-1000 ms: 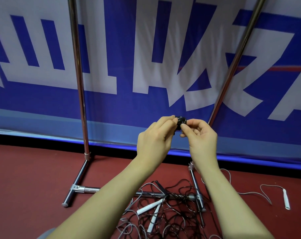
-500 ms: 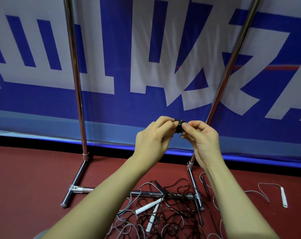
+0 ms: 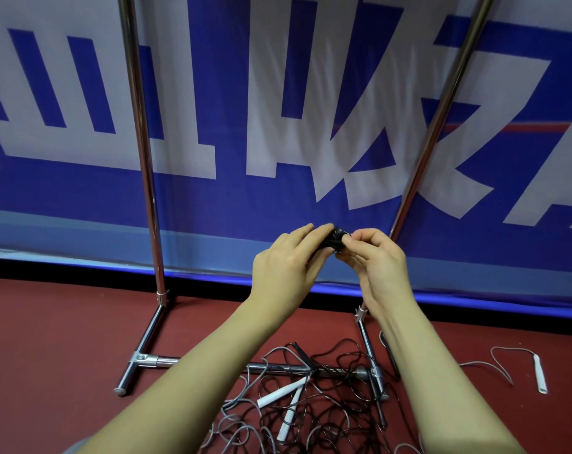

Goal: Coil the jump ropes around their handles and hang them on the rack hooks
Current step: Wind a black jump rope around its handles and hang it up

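Red-brown floor (image 3: 48, 371) nearest the camera, carrying one tangled pile of jump ropes (image 3: 311, 404): thin black and grey cords looped over each other, exact rope count can't be told. Three white handles visible in total: two white handles (image 3: 279, 393) lying close together inside the pile, one lone white handle (image 3: 541, 377) well apart to the right with its grey cord (image 3: 497, 358) trailing back toward the pile. One dark handle (image 3: 302, 353) pokes out at the top of the tangle. The pile lies over the rack base bar (image 3: 212, 363), one horizontal chrome tube joining two feet. Above that, two bare forearms reach forward. Left hand (image 3: 286, 260) and right hand (image 3: 374, 260) meet at one small black bundle (image 3: 335, 239); both pinch it, left from the left side with fingertips, right with curled fingers and thumb from the right. What the bundle is exactly, coiled rope or handle, can't be told. It is held in the air between the two chrome uprights: left upright (image 3: 140, 142) about vertical, right upright (image 3: 442, 109) leaning in frame. Farthest back, one blue banner (image 3: 81, 198) with large white characters, a black strip along its bottom edge.
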